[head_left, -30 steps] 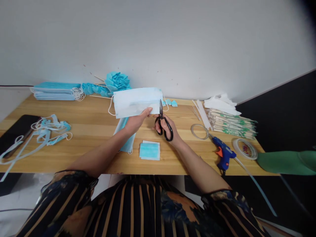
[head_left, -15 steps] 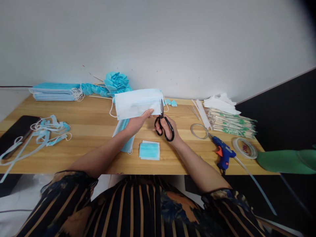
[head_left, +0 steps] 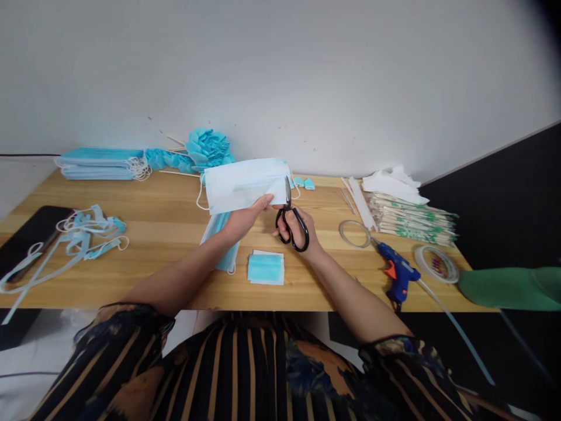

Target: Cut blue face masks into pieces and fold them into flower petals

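My left hand (head_left: 252, 215) pinches the lower edge of a face mask (head_left: 241, 186), thumb on its white side, ear loops at both ends. In my right hand (head_left: 302, 228) is a pair of black-handled scissors (head_left: 303, 234), fingers through the handles. The blades lie upright against the mask's right end. Whether they have cut into it I cannot tell. Under my left forearm another blue mask (head_left: 228, 252) lies partly hidden. Cut blue and white mask pieces (head_left: 266, 268) are stacked on the table near the front edge.
A mask stack (head_left: 100, 164) and a blue flower made of petals (head_left: 209, 149) stand along the wall. Cut-off strips and loops (head_left: 90, 234) lie left by a dark phone-like slab (head_left: 33, 234). To the right are a glue gun (head_left: 398, 272), wire coil (head_left: 355, 234), tape roll (head_left: 423, 257) and wrapped sticks (head_left: 416, 222).
Almost nothing differs. The scissors and the mask keep their places in my hands, and the whole view has shifted very slightly.
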{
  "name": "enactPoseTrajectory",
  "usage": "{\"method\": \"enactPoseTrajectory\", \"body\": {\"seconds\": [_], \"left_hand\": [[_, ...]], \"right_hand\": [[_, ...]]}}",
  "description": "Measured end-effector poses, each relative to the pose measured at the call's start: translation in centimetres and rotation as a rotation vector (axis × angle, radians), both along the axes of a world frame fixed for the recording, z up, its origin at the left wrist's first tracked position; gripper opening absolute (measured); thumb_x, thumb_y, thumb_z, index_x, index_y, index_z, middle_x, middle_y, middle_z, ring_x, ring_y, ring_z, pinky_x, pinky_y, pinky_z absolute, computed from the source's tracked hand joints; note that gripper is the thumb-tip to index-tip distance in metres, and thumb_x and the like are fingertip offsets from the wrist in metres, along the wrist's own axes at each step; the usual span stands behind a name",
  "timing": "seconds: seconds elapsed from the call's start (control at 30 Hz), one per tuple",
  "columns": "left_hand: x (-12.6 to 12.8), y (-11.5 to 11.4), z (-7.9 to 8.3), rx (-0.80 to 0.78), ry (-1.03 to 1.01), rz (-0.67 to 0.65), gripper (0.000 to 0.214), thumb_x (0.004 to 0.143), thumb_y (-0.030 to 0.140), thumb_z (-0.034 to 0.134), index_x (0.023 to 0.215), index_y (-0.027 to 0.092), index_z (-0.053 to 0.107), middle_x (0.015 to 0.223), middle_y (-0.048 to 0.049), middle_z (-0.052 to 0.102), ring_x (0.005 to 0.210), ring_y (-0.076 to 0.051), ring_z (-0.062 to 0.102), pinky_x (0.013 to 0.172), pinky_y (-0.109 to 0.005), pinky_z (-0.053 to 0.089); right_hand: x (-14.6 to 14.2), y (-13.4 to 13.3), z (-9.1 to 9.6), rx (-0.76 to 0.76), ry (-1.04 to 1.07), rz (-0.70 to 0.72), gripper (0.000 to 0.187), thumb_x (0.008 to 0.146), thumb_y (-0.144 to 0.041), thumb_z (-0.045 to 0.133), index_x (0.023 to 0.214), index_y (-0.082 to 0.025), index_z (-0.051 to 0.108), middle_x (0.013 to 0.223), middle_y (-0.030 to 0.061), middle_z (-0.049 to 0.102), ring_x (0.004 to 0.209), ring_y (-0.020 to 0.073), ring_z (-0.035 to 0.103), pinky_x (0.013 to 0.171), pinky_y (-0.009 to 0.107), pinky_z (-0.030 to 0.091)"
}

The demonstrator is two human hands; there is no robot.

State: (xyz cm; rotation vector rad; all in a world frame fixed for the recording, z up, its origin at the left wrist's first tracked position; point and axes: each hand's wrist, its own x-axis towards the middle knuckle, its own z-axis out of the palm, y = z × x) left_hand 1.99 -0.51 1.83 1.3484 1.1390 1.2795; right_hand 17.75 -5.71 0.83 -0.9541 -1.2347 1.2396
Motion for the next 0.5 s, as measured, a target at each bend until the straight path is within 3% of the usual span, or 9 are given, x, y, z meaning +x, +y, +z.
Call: {"method": "enactPoseTrajectory", "body": {"seconds": [0.5], "left_hand": [[0.11, 0.07, 0.14, 0.021, 0.004, 0.009, 0.044, 0.074, 0.063, 0.076, 0.060, 0.024, 0.061, 0.072, -0.0044, 0.070, 0.076, -0.022, 0.066, 0.088, -0.039, 0.057]], "right_hand": [[-0.13, 0.20, -0.21, -0.014, -0.017, -0.023, 0.064, 0.082, -0.079, 0.067, 0.107, -0.020, 0.067, 0.053, -0.0109, 0.046, 0.039, 0.0064, 0.037, 0.056, 0.028, 0.061]]}}
